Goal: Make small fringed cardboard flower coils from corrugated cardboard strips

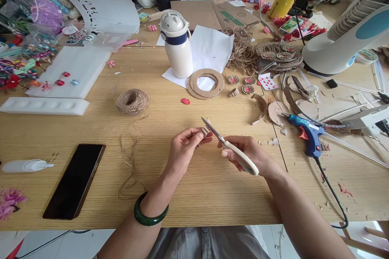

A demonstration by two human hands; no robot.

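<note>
My left hand (186, 145) pinches a small strip of corrugated cardboard (206, 131) above the middle of the table. From the right, my right hand (243, 149) grips white-handled scissors (241, 157), whose blades point up and left, beside the strip. Beyond my hands lie two red paper discs (185, 101) and a cardboard ring (194, 85). A ball of twine (132, 102) sits to the left, its loose end trailing toward me. Several round cardboard flowers (248, 89) with red centres lie behind my right hand, near a small cardboard roll (234, 92).
A white bottle (179, 48) stands behind the ring. A black phone (74, 182) lies at left. At right are a blue glue gun (310, 135) with its cable, cardboard scraps (278, 112) and a white fan (340, 44). Craft supplies (47, 14) crowd the back left.
</note>
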